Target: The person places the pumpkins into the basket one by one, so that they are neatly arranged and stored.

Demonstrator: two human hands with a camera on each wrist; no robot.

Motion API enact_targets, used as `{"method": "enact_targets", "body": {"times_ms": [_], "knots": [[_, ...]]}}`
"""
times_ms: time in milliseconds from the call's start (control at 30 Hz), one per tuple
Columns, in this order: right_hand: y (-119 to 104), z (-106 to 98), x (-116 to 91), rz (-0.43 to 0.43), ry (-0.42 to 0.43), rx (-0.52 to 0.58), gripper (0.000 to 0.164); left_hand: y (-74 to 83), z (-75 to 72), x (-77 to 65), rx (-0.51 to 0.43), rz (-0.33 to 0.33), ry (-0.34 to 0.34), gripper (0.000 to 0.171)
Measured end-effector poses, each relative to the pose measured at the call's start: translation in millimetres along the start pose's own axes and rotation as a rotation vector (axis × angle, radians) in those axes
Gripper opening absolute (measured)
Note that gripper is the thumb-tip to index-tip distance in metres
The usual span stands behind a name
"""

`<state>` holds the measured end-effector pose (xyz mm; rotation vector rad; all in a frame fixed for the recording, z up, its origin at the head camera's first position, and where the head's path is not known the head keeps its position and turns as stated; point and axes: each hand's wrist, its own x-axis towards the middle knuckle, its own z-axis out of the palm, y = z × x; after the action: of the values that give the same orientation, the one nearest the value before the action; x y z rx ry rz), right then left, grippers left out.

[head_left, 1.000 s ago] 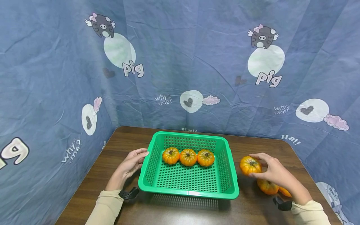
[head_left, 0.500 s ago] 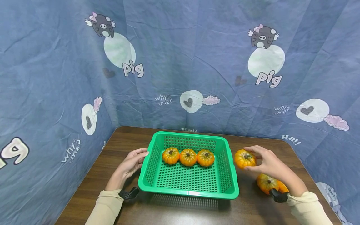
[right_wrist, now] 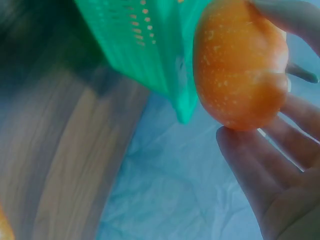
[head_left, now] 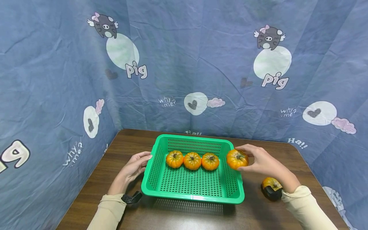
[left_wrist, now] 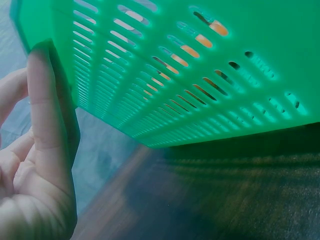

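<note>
Left hand (left_wrist: 42,155) was at left, thumb upright, tip against green basket (left_wrist: 280,35). Basket's slotted side filled the top, orange patches (left_wrist: 190,51) visible through some slots. Blurry wooden table (left_wrist: 240,195) below; blue cloth (left_wrist: 100,155) behind.

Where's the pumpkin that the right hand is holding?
In the head view, the held pumpkin is in the right hand at the right rim of the green basket, just right of the three pumpkins inside.
</note>
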<state>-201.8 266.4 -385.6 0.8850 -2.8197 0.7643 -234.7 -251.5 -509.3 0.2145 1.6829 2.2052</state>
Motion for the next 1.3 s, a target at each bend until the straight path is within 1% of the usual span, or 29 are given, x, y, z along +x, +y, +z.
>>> {"method": "enact_targets", "body": {"times_ms": [200, 433, 633, 800, 900, 1067, 1300], "knots": [[-9.5, 6.1, 11.7, -0.027, -0.047, 0.023, 0.067, -0.3, -0.6, 0.0, -0.003, -0.003, 0.0, 0.018], [-19.9, 13.6, 23.6, -0.023, -0.109, -0.016, 0.067, -0.8, -0.8, -0.3, -0.007, 0.003, -0.005, 0.019], [-29.2, 20.9, 33.1, -0.029, -0.156, 0.006, 0.068, -1.0, -1.0, -0.3, -0.014, 0.011, -0.015, 0.019], [-37.6, 27.4, 40.9, -0.038, -0.196, -0.008, 0.071, -0.5, -0.7, -0.2, -0.013, 0.016, -0.02, 0.019], [-43.0, 31.9, 45.7, -0.047, -0.21, -0.012, 0.07, -0.3, -0.6, -0.3, -0.007, 0.015, -0.024, 0.019], [-50.5, 41.7, 53.4, -0.069, -0.232, 0.013, 0.067, -0.3, 0.0, -0.4, 0.0, 0.007, -0.018, 0.018], [-59.3, 54.4, 64.7, -0.112, -0.266, -0.01, 0.065, -0.7, 0.0, 0.1, -0.008, 0.006, -0.011, 0.018]]}}
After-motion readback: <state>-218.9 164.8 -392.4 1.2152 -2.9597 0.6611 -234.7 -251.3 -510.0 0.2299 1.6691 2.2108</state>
